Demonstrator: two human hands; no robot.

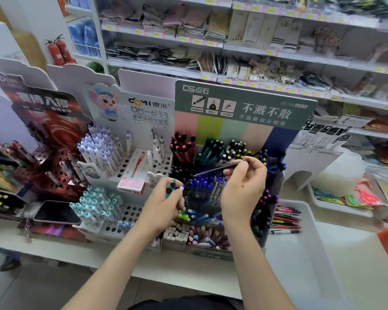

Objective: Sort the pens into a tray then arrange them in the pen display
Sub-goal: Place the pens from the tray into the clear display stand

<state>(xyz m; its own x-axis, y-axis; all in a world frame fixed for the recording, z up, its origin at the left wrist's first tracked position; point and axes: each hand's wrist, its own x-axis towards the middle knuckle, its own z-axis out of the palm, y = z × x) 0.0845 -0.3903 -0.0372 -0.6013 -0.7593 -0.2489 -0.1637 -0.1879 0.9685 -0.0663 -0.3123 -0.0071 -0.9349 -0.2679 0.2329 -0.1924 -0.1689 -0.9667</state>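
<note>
Pinches a dark pen (213,170) crosswise in the right hand (244,186) above the pen display (244,106); grips a clutch of pens (173,189) in the left hand (161,206), near a white tray (305,253) holding loose pens (286,218).

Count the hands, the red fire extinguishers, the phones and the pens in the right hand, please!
Hands: 2, the left hand gripping a few pens, and the right hand
Red fire extinguishers: 2
Black phone: 1
Pens in the right hand: 1, a dark pen
Total: 6

I see one dark pen (217,170) slanted above the pen display (244,104) — right of it, the white tray (309,253) holds red and black pens (286,219).
</note>
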